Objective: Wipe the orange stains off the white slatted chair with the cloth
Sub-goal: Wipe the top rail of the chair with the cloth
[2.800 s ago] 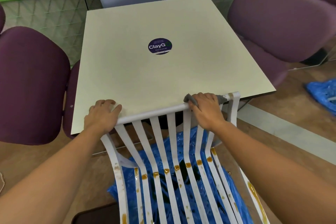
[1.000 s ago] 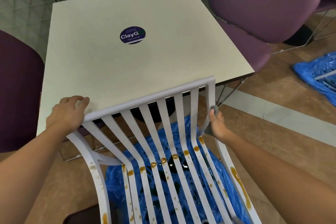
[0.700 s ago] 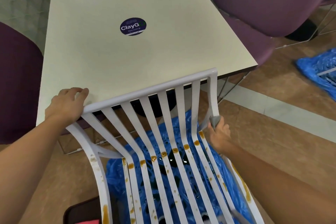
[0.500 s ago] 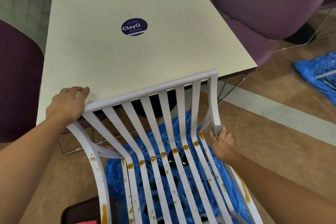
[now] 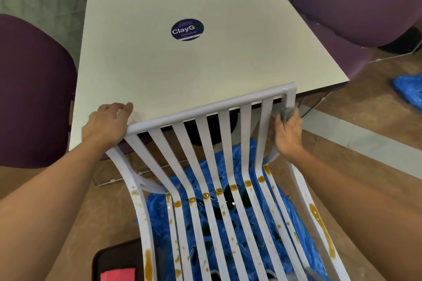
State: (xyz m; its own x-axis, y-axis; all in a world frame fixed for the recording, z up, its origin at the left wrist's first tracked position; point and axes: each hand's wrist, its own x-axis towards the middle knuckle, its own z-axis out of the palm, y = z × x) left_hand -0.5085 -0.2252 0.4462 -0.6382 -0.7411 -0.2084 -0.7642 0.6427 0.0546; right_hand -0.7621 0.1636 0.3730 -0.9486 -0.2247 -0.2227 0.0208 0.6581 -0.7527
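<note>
left hand (image 5: 107,125) gripping white chair (image 5: 205,109), right hand (image 5: 288,136) holding grey cloth (image 5: 286,113); orange stains (image 5: 319,221) dotting its seat

One white slatted chair (image 5: 212,107), with seven slats in its back between two side rails. One gray cloth (image 5: 286,113). One surface (image 5: 159,70) with one round dark sticker (image 5: 187,29). Two purple seats: the left purple chair (image 5: 34,89) and the right purple chair (image 5: 354,2). Two blue plastic sheets: the near blue sheet (image 5: 157,212) and the far blue sheet (image 5: 408,91). One dark tray (image 5: 114,258) with one pink item (image 5: 118,275). Two bare hands: the left grip (image 5: 105,125) and the right grip (image 5: 288,134).
</note>
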